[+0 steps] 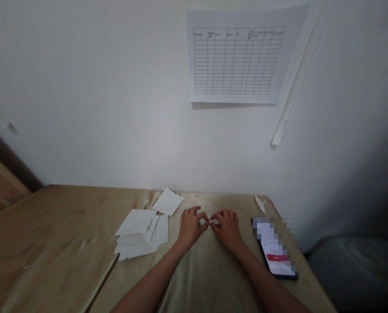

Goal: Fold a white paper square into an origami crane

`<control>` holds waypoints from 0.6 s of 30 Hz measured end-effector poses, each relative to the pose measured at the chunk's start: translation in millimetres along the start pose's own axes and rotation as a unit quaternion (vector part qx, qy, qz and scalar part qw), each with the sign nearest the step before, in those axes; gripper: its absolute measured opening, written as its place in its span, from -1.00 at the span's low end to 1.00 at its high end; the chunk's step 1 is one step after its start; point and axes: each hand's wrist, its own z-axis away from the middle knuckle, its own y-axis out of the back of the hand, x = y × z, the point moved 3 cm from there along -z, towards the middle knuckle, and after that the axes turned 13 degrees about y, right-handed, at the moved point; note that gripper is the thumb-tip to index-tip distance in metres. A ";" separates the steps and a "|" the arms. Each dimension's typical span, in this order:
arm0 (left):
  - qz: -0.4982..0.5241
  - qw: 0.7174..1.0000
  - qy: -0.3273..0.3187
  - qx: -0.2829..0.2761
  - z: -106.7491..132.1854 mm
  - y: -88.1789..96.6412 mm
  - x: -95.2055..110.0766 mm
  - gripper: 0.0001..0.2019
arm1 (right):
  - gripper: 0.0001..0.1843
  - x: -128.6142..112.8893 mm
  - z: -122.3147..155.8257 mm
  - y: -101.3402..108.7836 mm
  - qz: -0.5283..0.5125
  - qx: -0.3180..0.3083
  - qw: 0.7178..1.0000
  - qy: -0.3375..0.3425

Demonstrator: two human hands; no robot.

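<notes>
Close together over the middle of the table, my left hand (pixel 192 224) and my right hand (pixel 227 226) pinch a small piece of white folded paper (pixel 215 221). Thumb and forefinger of each hand meet on it, and the fingers cover most of its shape. Left of my left hand lies a loose pile of white paper sheets (pixel 137 230). Another square white sheet (pixel 168 201) rests behind that pile, near the wall. A small folded paper bird (pixel 261 204) sits at the right, beyond my right hand.
A phone (pixel 275 250) with a lit, partly blurred screen lies right of my right arm. The table (pixel 66 234) has a shiny gold-brown cover with a seam at left. A printed grid sheet (pixel 238 61) hangs on the white wall (pixel 99 108) behind. Something dark grey (pixel 357 269) stands at lower right.
</notes>
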 end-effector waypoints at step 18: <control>0.012 0.999 -0.018 -0.046 -5.2 -2.0 -6.8 -0.83 | -0.74 8.3 -5.9 -0.5 -0.049 -0.062 0.996 -0.032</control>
